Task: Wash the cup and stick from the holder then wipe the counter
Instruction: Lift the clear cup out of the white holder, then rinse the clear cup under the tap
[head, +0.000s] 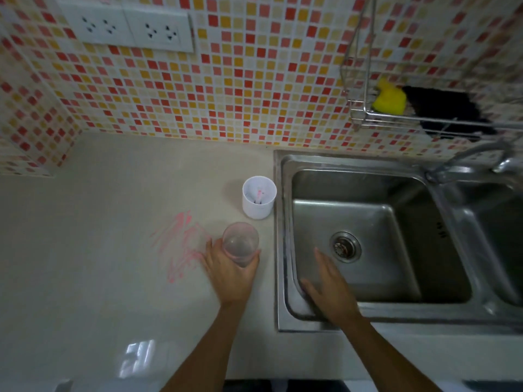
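Observation:
My left hand (230, 271) grips a clear, pink-tinted cup (240, 242) held upright just above the beige counter (99, 250), near the sink's left rim. Behind the cup stands a white cylindrical holder (259, 198) with a thin pink stick (258, 194) inside it. My right hand (329, 284) hovers open, fingers straight, over the front left of the steel sink basin (396, 222). Pink scribble marks (181, 244) stain the counter just left of my left hand.
A tap (464, 155) reaches over the sink from the back right. A wire rack (402, 117) on the tiled wall holds a yellow sponge (389, 99) and a black cloth (441, 108). A second basin (503, 250) lies at the far right. Wall sockets (130, 26) sit at upper left.

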`<state>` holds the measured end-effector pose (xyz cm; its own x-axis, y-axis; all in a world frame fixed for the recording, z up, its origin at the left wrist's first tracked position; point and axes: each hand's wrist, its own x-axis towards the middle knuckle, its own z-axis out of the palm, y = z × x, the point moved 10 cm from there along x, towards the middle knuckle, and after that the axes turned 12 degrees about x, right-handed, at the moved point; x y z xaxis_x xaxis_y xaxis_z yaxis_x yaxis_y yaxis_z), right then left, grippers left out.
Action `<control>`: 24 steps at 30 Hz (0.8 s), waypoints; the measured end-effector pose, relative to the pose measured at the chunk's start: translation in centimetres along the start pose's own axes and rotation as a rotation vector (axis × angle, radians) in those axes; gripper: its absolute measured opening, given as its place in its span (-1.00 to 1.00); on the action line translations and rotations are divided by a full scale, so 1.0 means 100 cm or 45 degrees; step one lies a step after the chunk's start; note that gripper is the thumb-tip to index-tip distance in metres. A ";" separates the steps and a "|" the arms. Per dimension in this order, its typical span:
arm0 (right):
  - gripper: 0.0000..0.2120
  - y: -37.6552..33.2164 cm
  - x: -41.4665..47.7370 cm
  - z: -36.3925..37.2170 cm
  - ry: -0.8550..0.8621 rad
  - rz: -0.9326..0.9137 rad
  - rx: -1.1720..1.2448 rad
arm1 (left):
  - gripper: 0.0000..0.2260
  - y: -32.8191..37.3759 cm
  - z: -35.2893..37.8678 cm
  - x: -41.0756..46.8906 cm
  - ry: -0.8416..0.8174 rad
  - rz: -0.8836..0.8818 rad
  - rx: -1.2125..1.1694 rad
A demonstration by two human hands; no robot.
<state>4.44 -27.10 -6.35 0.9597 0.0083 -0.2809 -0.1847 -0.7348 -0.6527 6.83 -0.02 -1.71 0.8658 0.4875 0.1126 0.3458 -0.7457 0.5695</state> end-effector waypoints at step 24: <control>-0.39 0.193 -0.020 -0.129 -0.170 0.163 -0.478 | -0.50 0.197 0.133 -0.134 -0.740 0.967 0.704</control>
<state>1.64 -50.04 -9.33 0.8937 -0.0294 -0.4478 -0.1866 -0.9318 -0.3114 6.86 -27.27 -2.77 0.9091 -0.3633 -0.2038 -0.3598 -0.9314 0.0550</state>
